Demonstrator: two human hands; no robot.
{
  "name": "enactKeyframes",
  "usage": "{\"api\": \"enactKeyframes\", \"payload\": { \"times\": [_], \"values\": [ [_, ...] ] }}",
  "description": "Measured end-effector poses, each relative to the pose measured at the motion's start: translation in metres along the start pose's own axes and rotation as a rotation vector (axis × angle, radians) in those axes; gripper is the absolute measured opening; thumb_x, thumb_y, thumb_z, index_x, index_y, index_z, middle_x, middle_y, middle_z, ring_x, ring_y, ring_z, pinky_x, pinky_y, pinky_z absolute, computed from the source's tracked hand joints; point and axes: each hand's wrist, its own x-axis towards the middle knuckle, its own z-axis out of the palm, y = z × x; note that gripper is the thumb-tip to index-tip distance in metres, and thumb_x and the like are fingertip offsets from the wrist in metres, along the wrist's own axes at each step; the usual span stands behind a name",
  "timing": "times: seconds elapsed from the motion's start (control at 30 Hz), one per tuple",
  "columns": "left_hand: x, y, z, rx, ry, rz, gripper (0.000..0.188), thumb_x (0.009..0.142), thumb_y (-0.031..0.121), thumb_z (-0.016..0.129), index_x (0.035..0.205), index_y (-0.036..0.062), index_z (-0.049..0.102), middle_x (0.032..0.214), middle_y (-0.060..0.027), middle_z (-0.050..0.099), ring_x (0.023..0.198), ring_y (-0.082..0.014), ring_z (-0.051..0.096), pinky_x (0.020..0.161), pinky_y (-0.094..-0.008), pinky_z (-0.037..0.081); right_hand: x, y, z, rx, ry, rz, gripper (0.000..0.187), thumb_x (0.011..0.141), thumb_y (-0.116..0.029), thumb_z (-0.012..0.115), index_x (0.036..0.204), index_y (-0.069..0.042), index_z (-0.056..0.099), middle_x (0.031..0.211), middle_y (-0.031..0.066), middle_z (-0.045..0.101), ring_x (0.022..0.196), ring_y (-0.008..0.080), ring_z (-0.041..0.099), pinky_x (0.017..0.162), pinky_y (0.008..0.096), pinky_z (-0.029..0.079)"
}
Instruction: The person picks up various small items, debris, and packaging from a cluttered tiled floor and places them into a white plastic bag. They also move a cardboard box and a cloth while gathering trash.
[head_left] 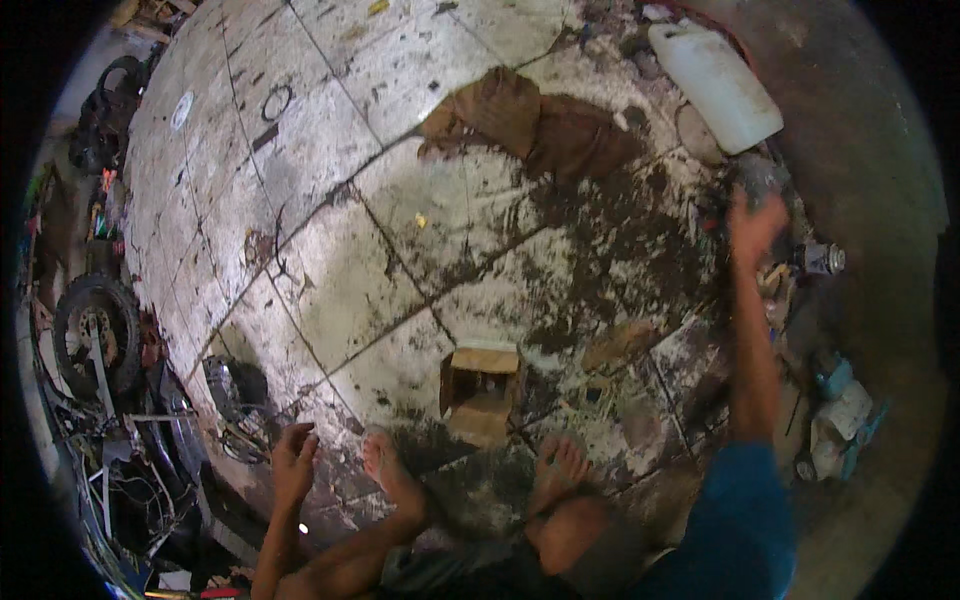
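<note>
My right hand (757, 225) reaches far out to the right, its thumb and fingers apart though smeared by motion. It is over a dark heap of small objects, below a whitish plastic jerrycan (715, 85) that lies on its side. My left hand (294, 455) hovers low at the left beside my left foot, its fingers loosely bent with nothing visible in them. A dark metal part (222, 385) lies on the floor just beyond it. Between my feet stands a small open cardboard box (482, 412); its shadowed contents are too dark to tell.
A crumpled brown cloth (530, 120) lies on the dirty, cracked tile floor (340, 270). Along the left side are a wheel with a tyre (97, 335) and tangled motorcycle parts. A jar-like container (823, 259) and a pale blue-white bundle (843, 415) are at the right.
</note>
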Motion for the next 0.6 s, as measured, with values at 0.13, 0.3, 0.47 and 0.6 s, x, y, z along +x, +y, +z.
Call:
{"api": "enactKeyframes", "payload": {
  "times": [0.13, 0.3, 0.47, 0.6],
  "values": [
    [0.006, 0.025, 0.030, 0.054, -0.161, 0.000, 0.031, 0.095, 0.017, 0.066, 0.121, 0.0004, 0.064, 0.102, -0.0156, 0.072, 0.091, -0.0216, 0.069, 0.080, -0.0351, 0.054, 0.008, -0.204, 0.037, 0.273, -0.572, -0.114, 0.094, 0.084, -0.064, 0.068, 0.149, -0.002, 0.036, 0.143, 0.0276, 0.046, 0.123, 0.0471, 0.056, 0.096, 0.0522, 0.050],
    [0.004, 0.059, 0.024, 0.144, -0.092, 0.246, 0.028, 0.093, 0.015, 0.067, 0.117, 0.0017, 0.066, 0.095, -0.0150, 0.073, 0.087, -0.0227, 0.071, 0.076, -0.0351, 0.055, 0.009, -0.311, 0.071, 0.114, -0.830, -0.154, 0.084, 0.085, -0.059, 0.067, 0.147, -0.008, 0.044, 0.142, 0.0268, 0.051, 0.116, 0.0448, 0.062, 0.094, 0.0503, 0.052],
    [-0.033, 0.012, -0.003, -0.014, 0.063, 0.088, 0.026, 0.092, 0.015, 0.068, 0.115, 0.0014, 0.066, 0.096, -0.0147, 0.073, 0.088, -0.0217, 0.072, 0.077, -0.0354, 0.056, 0.003, -0.325, 0.010, 0.462, -0.585, -0.101, 0.043, 0.085, -0.036, 0.068, 0.116, -0.007, 0.071, 0.102, 0.0193, 0.073, 0.101, 0.0408, 0.068, 0.089, 0.0459, 0.054],
    [-0.034, -0.007, -0.001, 0.042, 0.007, 0.117, 0.026, 0.092, 0.014, 0.067, 0.114, 0.0012, 0.067, 0.094, -0.0133, 0.072, 0.086, -0.0203, 0.071, 0.077, -0.0337, 0.055, 0.037, -0.202, -0.047, 0.373, -0.316, -0.182, 0.037, 0.086, -0.025, 0.068, 0.116, -0.002, 0.070, 0.104, 0.0218, 0.072, 0.094, 0.0407, 0.069, 0.085, 0.0451, 0.053]
  ]
}}
